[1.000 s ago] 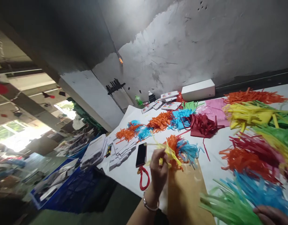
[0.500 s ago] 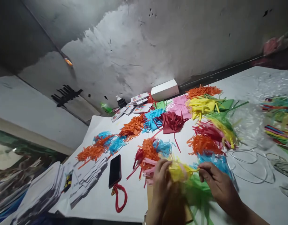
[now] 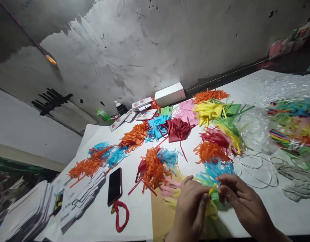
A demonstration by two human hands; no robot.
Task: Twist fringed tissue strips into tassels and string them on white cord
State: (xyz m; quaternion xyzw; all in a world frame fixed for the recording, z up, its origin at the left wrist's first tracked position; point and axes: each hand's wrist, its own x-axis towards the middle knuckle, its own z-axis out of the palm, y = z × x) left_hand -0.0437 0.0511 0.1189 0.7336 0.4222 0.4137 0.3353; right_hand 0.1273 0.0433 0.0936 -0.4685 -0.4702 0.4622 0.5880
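Both hands now together: left hand [image 3: 191, 208] and right hand [image 3: 241, 201] pinch yellow paper strips [image 3: 212, 191], pulled nearer over brown card [image 3: 160, 215]; bundling underway.

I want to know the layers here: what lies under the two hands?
Under the left hand and right hand: yellow strips, brown paper. Their palms hide the rest.
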